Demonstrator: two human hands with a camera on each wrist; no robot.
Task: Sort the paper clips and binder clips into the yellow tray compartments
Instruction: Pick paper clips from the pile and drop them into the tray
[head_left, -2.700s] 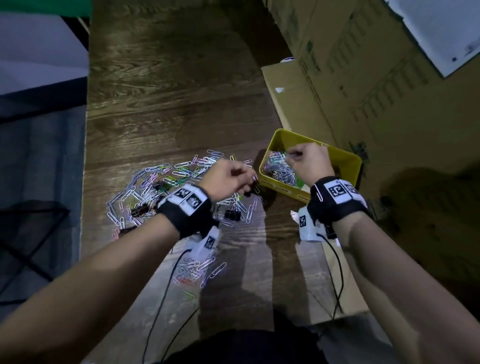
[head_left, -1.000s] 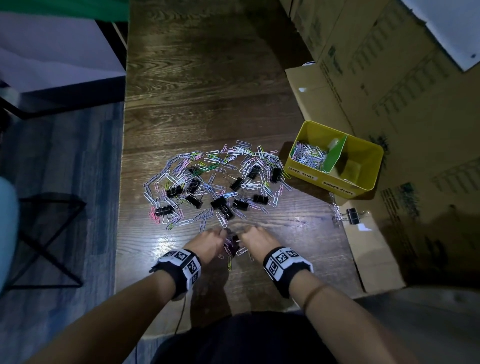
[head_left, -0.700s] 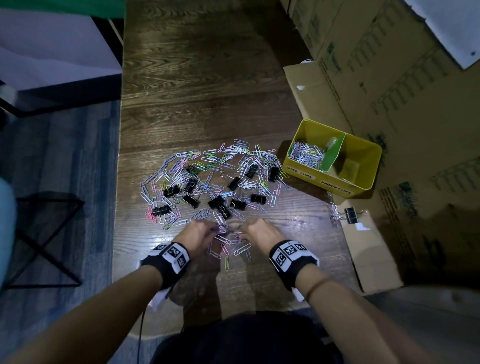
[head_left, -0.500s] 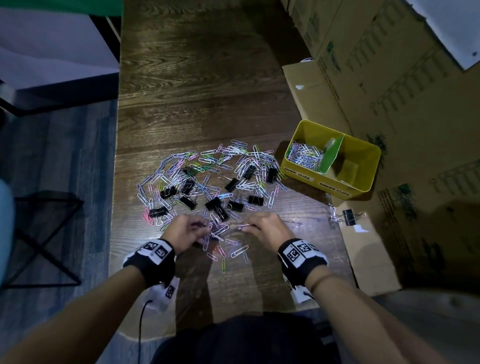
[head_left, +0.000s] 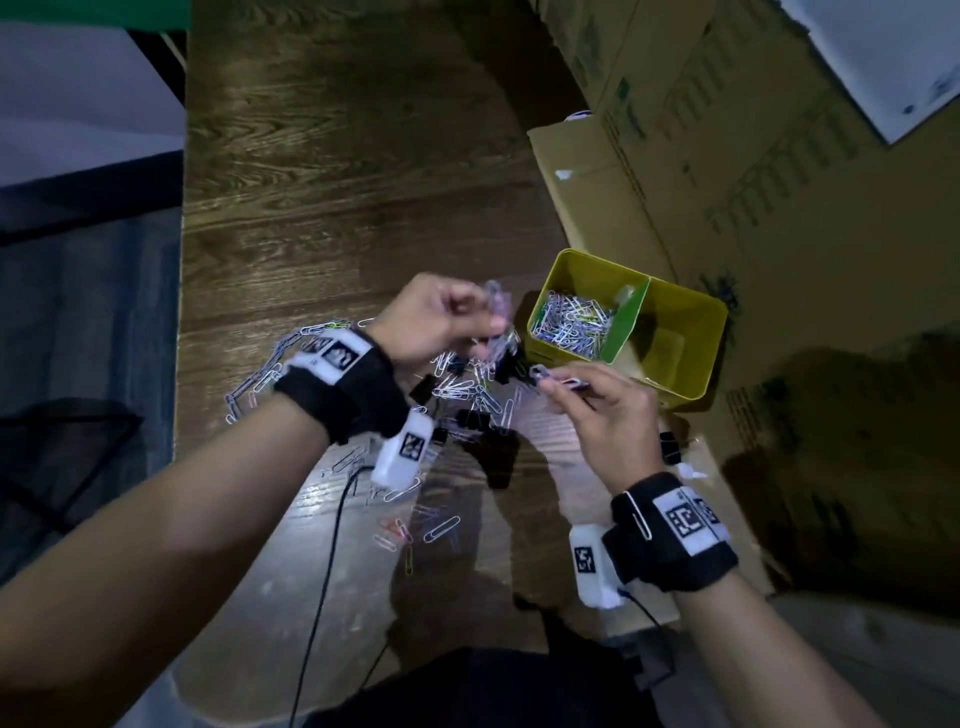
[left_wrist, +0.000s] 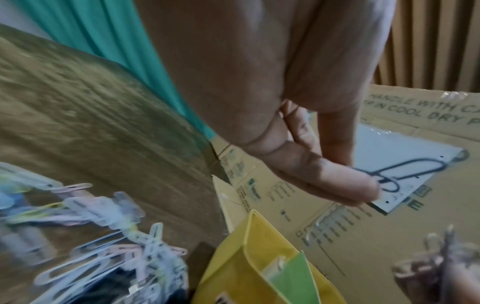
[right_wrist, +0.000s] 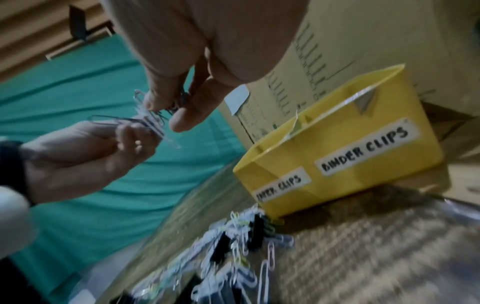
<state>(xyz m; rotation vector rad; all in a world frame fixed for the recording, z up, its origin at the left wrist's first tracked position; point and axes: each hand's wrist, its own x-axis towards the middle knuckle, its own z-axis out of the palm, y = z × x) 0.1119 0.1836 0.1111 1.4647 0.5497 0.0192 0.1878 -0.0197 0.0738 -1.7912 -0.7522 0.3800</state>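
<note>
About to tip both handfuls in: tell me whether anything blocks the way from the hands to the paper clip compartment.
Nothing visible blocks it. The left hand and right hand each pinch paper clips above the table, beside the yellow tray. Its left compartment is open-topped and already holds clips.

From my head the camera looks steeply down over both forearms onto the wooden table (head_left: 332, 171) and yellow tray (head_left: 693, 358). My left wrist camera peers close along the palm toward the cardboard boxes (left_wrist: 350, 236); my right wrist camera sits low, facing the tray's labelled wall, and all three views share the tray
</note>
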